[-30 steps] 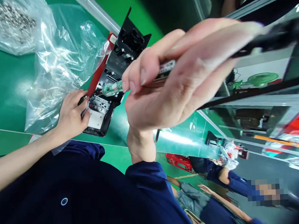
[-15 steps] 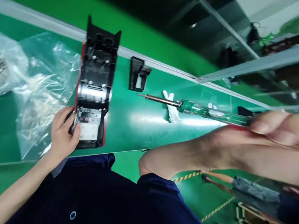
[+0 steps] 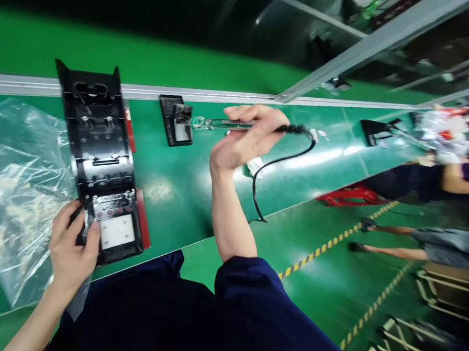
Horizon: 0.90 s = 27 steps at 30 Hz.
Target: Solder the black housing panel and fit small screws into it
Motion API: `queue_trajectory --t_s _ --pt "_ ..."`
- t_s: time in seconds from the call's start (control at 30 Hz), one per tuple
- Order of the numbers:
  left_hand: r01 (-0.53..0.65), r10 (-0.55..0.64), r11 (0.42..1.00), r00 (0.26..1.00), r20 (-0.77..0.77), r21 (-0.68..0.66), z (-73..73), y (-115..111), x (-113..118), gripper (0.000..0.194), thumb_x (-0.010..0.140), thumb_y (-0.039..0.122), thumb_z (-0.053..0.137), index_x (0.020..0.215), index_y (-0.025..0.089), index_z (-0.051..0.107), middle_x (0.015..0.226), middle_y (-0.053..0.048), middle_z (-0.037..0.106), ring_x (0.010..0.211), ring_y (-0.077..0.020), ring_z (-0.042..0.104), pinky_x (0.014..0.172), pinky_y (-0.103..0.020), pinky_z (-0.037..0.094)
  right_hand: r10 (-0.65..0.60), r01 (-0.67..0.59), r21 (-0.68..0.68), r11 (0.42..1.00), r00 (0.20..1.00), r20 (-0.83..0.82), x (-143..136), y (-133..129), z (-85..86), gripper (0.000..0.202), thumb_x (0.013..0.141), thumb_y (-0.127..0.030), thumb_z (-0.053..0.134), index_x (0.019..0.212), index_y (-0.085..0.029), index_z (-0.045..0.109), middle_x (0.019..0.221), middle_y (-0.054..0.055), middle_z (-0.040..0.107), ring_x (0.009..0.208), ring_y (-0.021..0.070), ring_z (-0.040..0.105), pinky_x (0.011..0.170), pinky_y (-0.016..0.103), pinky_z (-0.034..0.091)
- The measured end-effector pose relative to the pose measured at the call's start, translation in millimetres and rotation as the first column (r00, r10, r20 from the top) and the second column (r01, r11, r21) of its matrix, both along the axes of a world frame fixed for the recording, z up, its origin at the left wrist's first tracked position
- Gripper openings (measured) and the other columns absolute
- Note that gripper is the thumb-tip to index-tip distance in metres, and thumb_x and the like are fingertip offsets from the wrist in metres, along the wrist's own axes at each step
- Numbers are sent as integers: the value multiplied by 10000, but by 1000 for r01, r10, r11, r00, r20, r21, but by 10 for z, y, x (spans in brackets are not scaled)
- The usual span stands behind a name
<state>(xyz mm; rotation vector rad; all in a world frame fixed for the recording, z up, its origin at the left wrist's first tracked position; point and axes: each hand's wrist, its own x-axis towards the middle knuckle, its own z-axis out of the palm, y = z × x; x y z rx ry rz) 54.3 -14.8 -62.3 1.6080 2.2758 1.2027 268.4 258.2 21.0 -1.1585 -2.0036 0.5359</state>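
Observation:
A long black plastic housing (image 3: pixel 97 146) with red edges lies on the green bench, a small circuit part and a white pad at its near end. My left hand (image 3: pixel 71 247) grips that near end, fingers on the left side. My right hand (image 3: pixel 246 135) is farther out over the bench, closed around a soldering iron (image 3: pixel 216 124) with a clear handle. The iron's tip rests in a small black stand (image 3: pixel 175 121). A black cord (image 3: pixel 275 165) trails from the handle.
Crumpled clear plastic bags (image 3: pixel 14 182) lie left of the housing. A metal rail (image 3: pixel 214 97) runs along the bench's far edge. Another black stand (image 3: pixel 376 130) sits farther right. People in blue sleeves (image 3: pixel 427 181) work at the right, beside a floor with yellow striped tape.
My right hand has moved away from the camera, carrying the soldering iron to the black stand. The view has swung right. My left hand stays on the housing.

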Motion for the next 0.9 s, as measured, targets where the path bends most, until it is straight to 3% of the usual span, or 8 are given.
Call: queue_trajectory --t_s 0.1,0.23,0.33,0.43,0.57,0.7,0.8,0.9 --pt "-10 10 1000 1000 3 15 4 32 -2 264 874 142 573 1138 134 595 1222 -177 550 1176 -302 541 1014 -493 456 13 -15 -49 999 999 -38 -13 -480 -309 345 951 -438 546 1185 -200 632 1046 133 526 1017 278 596 680 373 583" --pt "-13 13 1000 1000 -4 1 24 68 -13 255 882 149 558 1130 110 599 1222 -180 552 1180 -287 532 1021 -466 453 -89 100 34 994 964 -252 -59 -972 -705 289 958 -378 556 1176 -202 627 1091 131 533 916 233 623 683 363 585" --pt "-16 16 1000 1000 -13 -9 35 79 -32 257 885 160 559 1126 92 614 1209 -186 557 1174 -292 534 1020 -461 452 -101 136 24 990 834 -542 -164 -1157 -882 238 984 -267 541 1208 -233 614 1034 84 591 836 147 640 737 281 580" --pt "-6 6 1000 1000 -21 -14 58 76 -51 247 888 169 563 1109 77 624 1203 -193 563 1172 -299 541 1022 -465 458 -150 51 -163 985 712 -686 -282 -1274 -942 306 977 -252 572 1281 -230 551 1023 57 630 859 101 652 788 202 569" --pt "35 -32 999 997 63 -36 186 3 -64 343 888 128 571 1229 139 605 1287 -159 554 1222 -267 538 1048 -437 473 -234 -192 -468 863 668 -706 -330 -1577 -887 291 964 -249 596 1250 -212 559 1078 70 633 891 114 663 822 214 585" --pt "-37 36 998 999 30 45 366 -178 -131 594 807 6 617 1334 277 579 1240 -90 610 1110 -236 616 944 -398 544 -140 -303 -540 786 763 -631 -258 -1988 -718 262 974 -113 530 1168 -248 643 937 23 663 734 76 653 734 151 576" --pt "-121 135 988 978 -157 93 421 -346 -288 630 763 1 651 1331 266 593 1155 -115 646 1023 -263 633 832 -404 532 142 -361 -398 843 864 -484 -131 -2072 -458 297 914 10 522 1102 -188 639 817 14 653 692 97 639 705 199 583" --pt "-211 220 976 930 -293 63 384 -464 -504 557 766 97 693 1312 166 610 1116 -202 635 995 -350 625 790 -473 504 462 -481 -74 873 867 -184 -6 -1857 -64 256 834 77 586 1030 -85 615 876 81 651 821 135 649 714 226 577"
